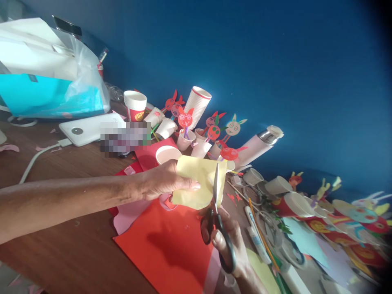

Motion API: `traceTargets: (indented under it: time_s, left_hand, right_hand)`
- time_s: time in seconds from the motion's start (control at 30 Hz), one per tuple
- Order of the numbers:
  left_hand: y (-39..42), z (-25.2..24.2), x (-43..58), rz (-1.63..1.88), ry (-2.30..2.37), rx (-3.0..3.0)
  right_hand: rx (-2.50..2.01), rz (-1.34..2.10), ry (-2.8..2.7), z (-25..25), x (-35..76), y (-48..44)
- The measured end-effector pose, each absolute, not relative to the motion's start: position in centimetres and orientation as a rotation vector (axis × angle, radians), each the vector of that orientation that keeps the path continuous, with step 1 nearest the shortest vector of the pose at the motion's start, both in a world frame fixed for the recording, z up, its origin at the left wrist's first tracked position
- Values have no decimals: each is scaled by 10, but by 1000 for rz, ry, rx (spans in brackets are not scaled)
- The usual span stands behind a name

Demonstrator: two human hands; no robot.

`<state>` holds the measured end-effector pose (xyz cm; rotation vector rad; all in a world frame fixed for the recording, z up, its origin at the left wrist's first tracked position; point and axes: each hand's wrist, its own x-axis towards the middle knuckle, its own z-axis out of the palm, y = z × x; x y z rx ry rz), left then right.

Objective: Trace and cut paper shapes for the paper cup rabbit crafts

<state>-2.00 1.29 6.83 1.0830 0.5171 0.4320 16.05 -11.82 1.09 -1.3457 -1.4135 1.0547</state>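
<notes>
My left hand (165,179) pinches a piece of pale yellow paper (196,169), thumb on top and the other fingers hidden beneath. My right hand (229,237) has its fingers through the black handles of a pair of scissors (217,192). The blades point away from me and lie against the right part of the yellow paper; a curved edge shows beside them. Below both hands are a large red sheet of paper (165,241) and some pink paper (128,216). A white paper cup (168,154) stands just behind my left hand.
Several paper cups with paper rabbit heads (185,118) stand along the blue wall, beside stacked cups (199,102) and a pink thermos (257,147). A white power bank (92,128) with a cable and a plastic bag (88,77) are left. Pencils, markers (257,237) and more decorated cups (294,204) crowd the right.
</notes>
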Motion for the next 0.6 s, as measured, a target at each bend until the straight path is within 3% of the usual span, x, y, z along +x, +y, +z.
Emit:
traceTargets:
  time_s: [0.6]
  left_hand:
    - [19, 67, -22, 390, 509, 1109]
  right_hand:
    - [-1417, 962, -1496, 6, 165, -122]
